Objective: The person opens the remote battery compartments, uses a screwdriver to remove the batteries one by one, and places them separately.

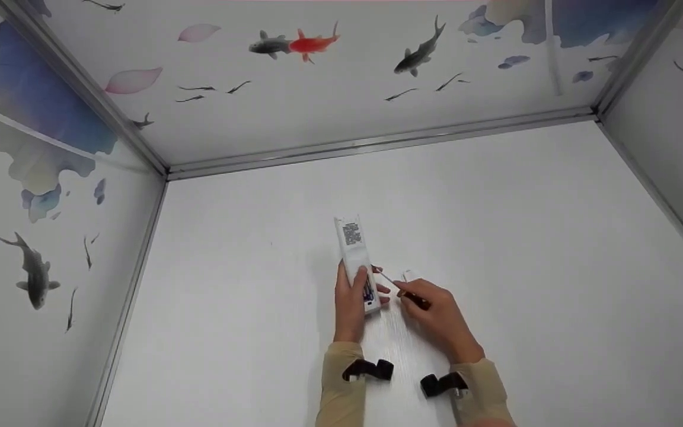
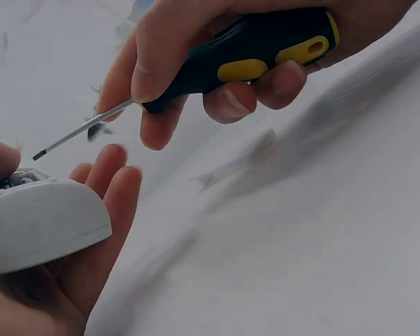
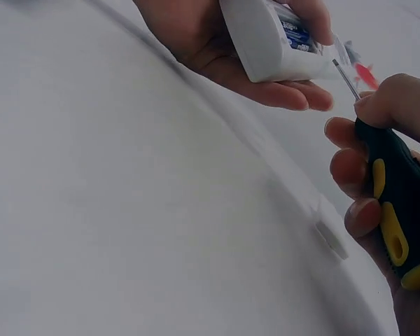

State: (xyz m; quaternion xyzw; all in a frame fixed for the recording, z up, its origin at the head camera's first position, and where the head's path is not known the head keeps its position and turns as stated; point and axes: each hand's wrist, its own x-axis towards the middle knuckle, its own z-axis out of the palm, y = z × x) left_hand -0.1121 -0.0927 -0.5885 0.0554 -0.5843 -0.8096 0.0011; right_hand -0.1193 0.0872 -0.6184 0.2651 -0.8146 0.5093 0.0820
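My left hand point(image 1: 350, 308) holds a white remote control point(image 1: 353, 252) with its back facing up, the thumb pressing on it. A printed label shows near the far end. At the near end the battery compartment is uncovered, and blue-and-white batteries point(image 3: 295, 33) lie inside. My right hand point(image 1: 442, 311) grips a screwdriver point(image 2: 203, 73) by its dark green and yellow handle. Its thin metal shaft points toward the remote, the tip close beside the battery compartment, near the left thumb. A small white cover point(image 3: 331, 239) lies on the table just beyond the right hand.
A white table point(image 1: 235, 296) spreads beneath both hands. Low panels painted with fish and petals point(image 1: 329, 89) stand along the back and sides, edged with metal strips point(image 1: 294, 161). Black camera mounts point(image 1: 371, 369) sit at both wrists over beige sleeves.
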